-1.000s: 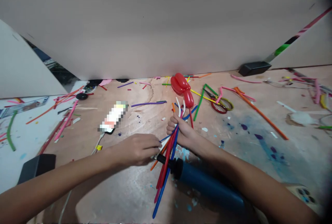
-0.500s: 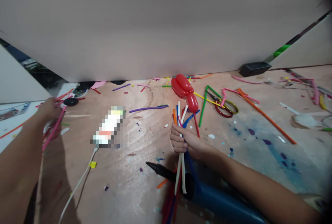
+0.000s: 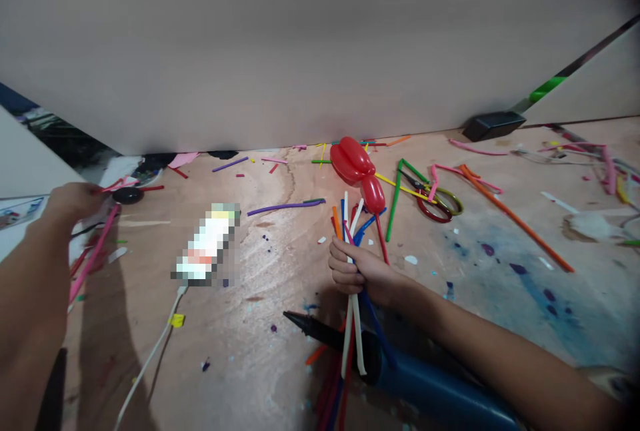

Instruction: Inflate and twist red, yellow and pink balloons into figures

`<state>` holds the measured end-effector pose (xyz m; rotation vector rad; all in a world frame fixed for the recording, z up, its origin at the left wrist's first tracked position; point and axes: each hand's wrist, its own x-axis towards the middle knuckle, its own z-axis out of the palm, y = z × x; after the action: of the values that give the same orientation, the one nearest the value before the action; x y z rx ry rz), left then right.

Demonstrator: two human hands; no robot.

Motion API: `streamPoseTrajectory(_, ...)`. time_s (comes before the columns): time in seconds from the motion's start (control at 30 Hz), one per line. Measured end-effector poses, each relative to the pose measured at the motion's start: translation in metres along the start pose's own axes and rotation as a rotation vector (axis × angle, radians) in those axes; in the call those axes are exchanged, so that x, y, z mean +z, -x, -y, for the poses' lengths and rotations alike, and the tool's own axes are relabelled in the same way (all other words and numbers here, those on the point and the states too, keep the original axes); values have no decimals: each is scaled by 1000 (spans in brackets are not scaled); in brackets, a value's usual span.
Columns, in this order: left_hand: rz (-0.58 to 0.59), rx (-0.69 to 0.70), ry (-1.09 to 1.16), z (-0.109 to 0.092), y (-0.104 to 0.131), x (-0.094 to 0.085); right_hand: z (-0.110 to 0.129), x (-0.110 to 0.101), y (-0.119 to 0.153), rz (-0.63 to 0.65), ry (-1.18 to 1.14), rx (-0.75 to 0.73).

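Observation:
My right hand [image 3: 355,268] is closed in a fist around a bunch of limp modelling balloons [image 3: 356,331] in white, blue, orange and red. Their ends stick out above and below the fingers. Just beyond it lies a red inflated balloon shape [image 3: 353,161] with a thin red tail. At the far left my left hand [image 3: 83,203] pinches at a pink limp balloon [image 3: 123,183], its fingertips partly hidden. Against it sits a small black rounded object [image 3: 128,196]. A longer pink strip [image 3: 95,254] runs down beside the wrist.
A blue balloon pump [image 3: 425,378] with a black nozzle lies under my right forearm. Scissors [image 3: 440,204] rest among green, yellow and orange balloons. A blurred-out phone [image 3: 207,244] with a white cable lies centre left. A black block [image 3: 493,126] stands by the upright white panel [image 3: 300,51].
My left hand has shifted slightly left and up, and a pink balloon now shows at its fingertips. The black object has moved slightly left. My right hand keeps its hold.

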<state>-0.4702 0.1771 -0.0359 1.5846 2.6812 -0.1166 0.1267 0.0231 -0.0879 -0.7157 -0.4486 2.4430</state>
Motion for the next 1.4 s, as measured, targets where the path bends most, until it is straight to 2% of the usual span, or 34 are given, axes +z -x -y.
streamPoseTrajectory(0.07,-56,-70,-24,-18,16,-20,-1,-2,-1,15,-12,-11)
streamPoseTrajectory(0.17,-223,-60,173,-60,45,-59,-1,-5,-3,47,-37,11)
streamPoseTrajectory(0.23,-331,37,289,-96,66,-85,-1,-6,-4,60,-43,39)
streamPoseTrajectory(0.3,-342,175,323,-134,86,-105,-1,-5,-3,53,-40,52)
streamPoseTrajectory(0.37,-356,274,341,-174,107,-114,-1,-3,-2,36,-36,55)
streamPoseTrajectory(0.47,-347,389,436,-231,133,-103,-1,-1,0,27,-34,56)
streamPoseTrajectory(0.57,-180,473,492,-277,153,-70,-1,0,0,45,-41,44)
streamPoseTrajectory(0.63,-110,532,496,-296,162,-48,-1,0,0,59,-39,40)
streamPoseTrajectory(0.73,-7,626,548,-310,173,-28,-1,0,-1,65,-17,38)
streamPoseTrajectory(0.9,133,712,649,-313,187,-22,0,1,0,54,19,35)
streamPoseTrajectory(1.03,196,681,850,-315,192,-16,0,3,1,46,23,34)
streamPoseTrajectory(1.17,242,641,884,-316,191,-9,-1,3,1,36,15,37)
streamPoseTrajectory(1.3,255,624,859,-311,195,-18,-1,3,3,32,14,25)
streamPoseTrajectory(1.4,134,668,764,-309,221,-34,-3,7,4,21,34,-36)
